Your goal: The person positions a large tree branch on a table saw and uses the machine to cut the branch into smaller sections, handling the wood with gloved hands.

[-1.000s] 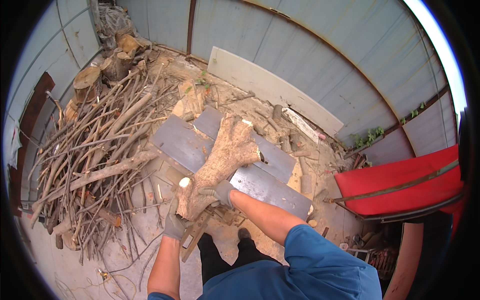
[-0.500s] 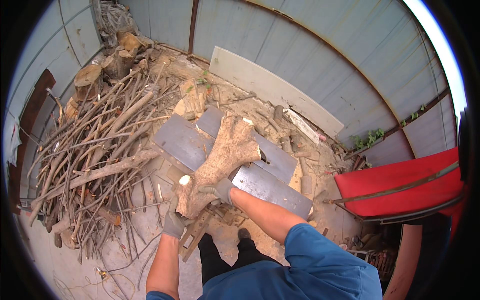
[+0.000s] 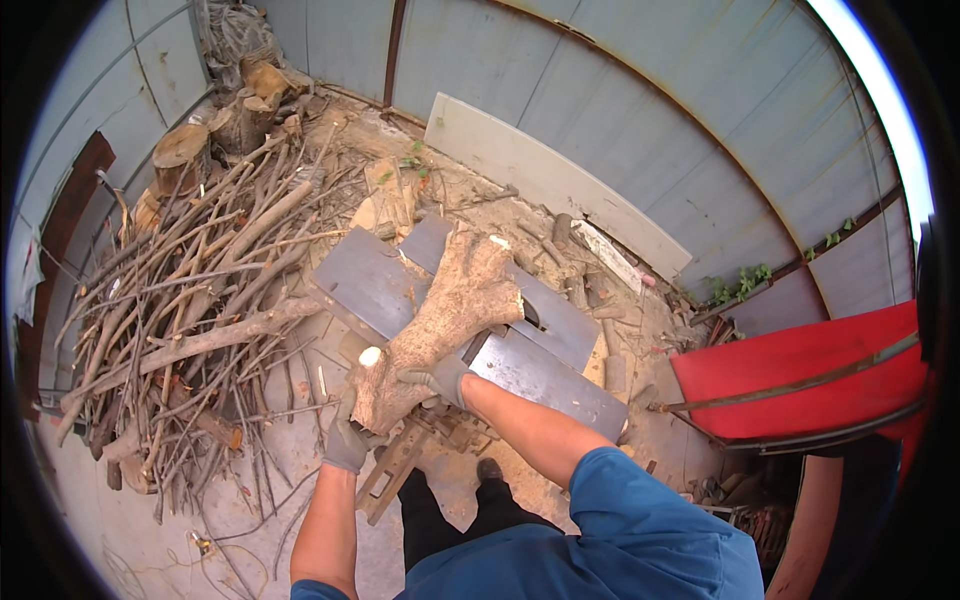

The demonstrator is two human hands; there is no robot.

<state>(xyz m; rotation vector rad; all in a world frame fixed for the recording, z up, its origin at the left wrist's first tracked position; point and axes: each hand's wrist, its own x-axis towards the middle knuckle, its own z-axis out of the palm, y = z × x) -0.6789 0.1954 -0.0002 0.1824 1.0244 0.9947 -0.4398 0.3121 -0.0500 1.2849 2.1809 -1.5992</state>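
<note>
Log [image 3: 445,295] is lying slantwise across the grey metal table [image 3: 540,380], forked end away from the person, near end sticking out past the table's near edge. Pale cut knot [image 3: 371,357] is showing near that end. Left hand [image 3: 347,443], gloved, is gripping the near end from the left, fingers curling part-way around; fingertips partly hidden, so can't tell how tight. Right hand [image 3: 440,383], also gloved, is holding the near end from the right, fingers bending over the side, hand staying well short of a full fist because of the thick wood. Dark gap [image 3: 533,316] in the tabletop is showing just beside the log's right stub. Wooden frame [image 3: 395,470] is sitting below, near the left hand. Stick pile [image 3: 200,290] is spreading over the floor at left, stumps [image 3: 180,155] standing behind it. White board [image 3: 550,180] is leaning along the metal wall [image 3: 640,120]. Red sheet [image 3: 800,370] is hanging at right, well apart from both hands.
</note>
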